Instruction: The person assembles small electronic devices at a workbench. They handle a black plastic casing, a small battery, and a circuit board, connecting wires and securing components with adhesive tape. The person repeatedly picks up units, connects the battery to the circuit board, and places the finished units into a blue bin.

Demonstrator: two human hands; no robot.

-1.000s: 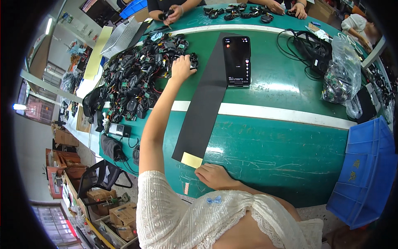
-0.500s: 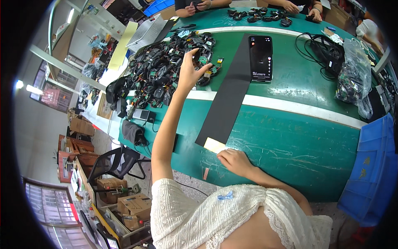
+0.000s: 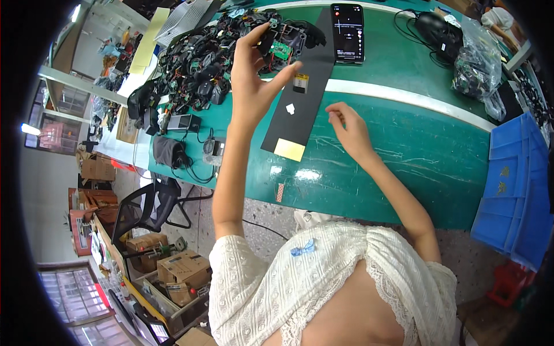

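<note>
My left hand (image 3: 253, 78) is raised above the table edge and grips a black device shell with a green circuit board (image 3: 280, 48) showing inside it. My right hand (image 3: 350, 128) hovers over the green table (image 3: 404, 150) just right of a long black mat (image 3: 301, 101), fingers loosely apart and holding nothing. On the mat lie a small white scrap (image 3: 290, 108), a small black and yellow part (image 3: 300, 82) and a yellow patch (image 3: 289, 150) at its near end. A phone (image 3: 347, 24) lies at the mat's far end.
A big pile of black electronic parts and cables (image 3: 199, 66) covers the table's left side. A clear bag of parts (image 3: 479, 63) and black cables (image 3: 437, 26) sit at the far right. Blue bins (image 3: 513, 184) stand to the right; an office chair (image 3: 151, 203) and cardboard boxes (image 3: 180, 271) are on the floor to the left.
My left hand has lifted the device shell out of the pile and brought it nearer. My right hand has left the yellow patch and moved up to the right of the mat.
</note>
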